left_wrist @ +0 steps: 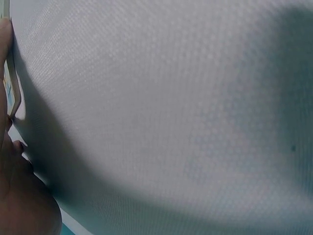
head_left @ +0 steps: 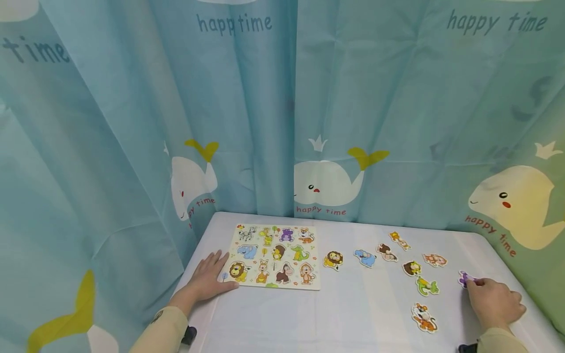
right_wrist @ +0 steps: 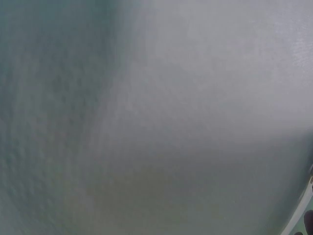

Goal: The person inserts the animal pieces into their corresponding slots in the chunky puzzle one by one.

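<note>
On the table's left part lies a flat animal puzzle board (head_left: 295, 286) with rows of printed animals. My left hand (head_left: 207, 279) rests at its lower left corner, fingers spread and thumb along the front edge. In the left wrist view, part of the left hand (left_wrist: 24, 196) shows beside the board's edge (left_wrist: 15, 90). Far to the right, my right hand (head_left: 496, 301) pinches a purple animal puzzle piece (head_left: 463, 279) between thumb and fingers, partly hiding it. The right wrist view shows mostly blurred tabletop.
Loose pieces lie between board and right hand: a lion (head_left: 333, 260), an elephant (head_left: 364, 258), a gorilla (head_left: 387, 252), a hedgehog (head_left: 412, 267), a monkey (head_left: 434, 260), a crocodile (head_left: 426, 286), a tiger (head_left: 424, 318) and an orange-yellow piece (head_left: 399, 240). A curtain (head_left: 265, 122) hangs behind.
</note>
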A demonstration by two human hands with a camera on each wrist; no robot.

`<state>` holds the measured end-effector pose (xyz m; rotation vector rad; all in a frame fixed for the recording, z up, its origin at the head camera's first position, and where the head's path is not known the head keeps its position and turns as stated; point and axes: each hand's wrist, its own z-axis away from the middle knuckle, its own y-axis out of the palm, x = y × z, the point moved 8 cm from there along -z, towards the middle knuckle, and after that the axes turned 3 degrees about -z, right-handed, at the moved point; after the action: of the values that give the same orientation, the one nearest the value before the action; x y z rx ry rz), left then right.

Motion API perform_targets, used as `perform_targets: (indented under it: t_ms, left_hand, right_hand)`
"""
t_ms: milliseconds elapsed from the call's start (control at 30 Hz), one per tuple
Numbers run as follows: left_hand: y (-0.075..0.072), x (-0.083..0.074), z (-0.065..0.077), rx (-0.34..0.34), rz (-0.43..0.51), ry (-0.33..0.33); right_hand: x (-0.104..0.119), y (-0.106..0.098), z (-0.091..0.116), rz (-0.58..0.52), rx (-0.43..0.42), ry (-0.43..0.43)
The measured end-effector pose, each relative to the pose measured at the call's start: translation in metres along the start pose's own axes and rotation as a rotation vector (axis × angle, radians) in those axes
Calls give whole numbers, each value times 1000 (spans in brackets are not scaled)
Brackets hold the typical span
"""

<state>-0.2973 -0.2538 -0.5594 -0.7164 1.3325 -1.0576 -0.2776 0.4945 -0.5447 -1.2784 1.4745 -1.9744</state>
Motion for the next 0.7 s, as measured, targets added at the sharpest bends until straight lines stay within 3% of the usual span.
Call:
perform_targets:
  t_ms: [500, 700]
  left_hand:
    - [8, 11, -8, -35, 19, 6]
    - [7, 9, -6, -25, 4, 6]
  right_hand:
    - [2, -1, -5, 13, -4, 13]
    - [0, 2, -7, 17, 1, 20]
